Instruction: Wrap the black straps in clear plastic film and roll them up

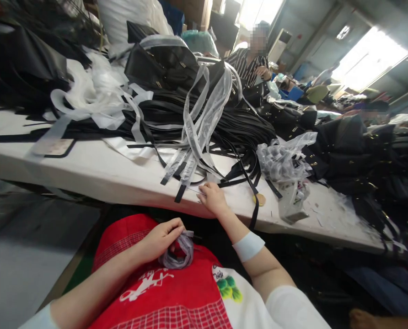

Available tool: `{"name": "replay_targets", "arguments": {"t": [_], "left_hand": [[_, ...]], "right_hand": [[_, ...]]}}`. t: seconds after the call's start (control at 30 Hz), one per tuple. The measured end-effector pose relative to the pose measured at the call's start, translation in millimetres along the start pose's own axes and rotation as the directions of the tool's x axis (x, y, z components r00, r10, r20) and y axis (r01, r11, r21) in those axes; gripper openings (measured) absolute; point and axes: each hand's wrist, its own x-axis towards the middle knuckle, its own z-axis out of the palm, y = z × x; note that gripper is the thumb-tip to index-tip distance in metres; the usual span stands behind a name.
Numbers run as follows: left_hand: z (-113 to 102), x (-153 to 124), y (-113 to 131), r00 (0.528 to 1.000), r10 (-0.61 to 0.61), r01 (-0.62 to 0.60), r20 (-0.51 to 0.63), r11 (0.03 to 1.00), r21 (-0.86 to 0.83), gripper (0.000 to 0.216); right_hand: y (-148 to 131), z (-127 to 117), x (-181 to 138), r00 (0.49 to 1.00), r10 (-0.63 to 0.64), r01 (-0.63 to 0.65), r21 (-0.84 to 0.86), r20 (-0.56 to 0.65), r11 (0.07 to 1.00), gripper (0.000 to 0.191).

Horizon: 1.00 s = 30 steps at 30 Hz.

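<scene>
My left hand (pixel 164 235) is in front of the red apron, its fingers closed on a coiled, plastic-wrapped strap (pixel 181 256). My right hand (pixel 212 198) rests at the front edge of the white table, fingers pinched together. A thin dark line shows beside its fingertips; whether it is held, and what it is, I cannot make out. Just beyond that hand lie long black straps in clear plastic sleeves (pixel 207 109), their bare black ends (pixel 180 193) near the table edge.
Behind is a big pile of black straps (pixel 169 107). White ribbon (pixel 97 91) heaps at left. Bundled clear plastic (pixel 286 157) and a round yellowish disc (pixel 260 199) lie to the right. Black bags (pixel 348 151) crowd the far right. A person in a striped top (pixel 240 64) stands across the table.
</scene>
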Motion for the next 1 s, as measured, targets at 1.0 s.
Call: {"name": "replay_targets", "arguments": {"t": [1.0], "left_hand": [[-9,-10,-24,0.971,-0.190,0.161,-0.146,0.968,-0.195,0.053]], "right_hand": [[-54,-79,-85,0.921,-0.233,-0.118,0.795,0.312,0.595,0.051]]}}
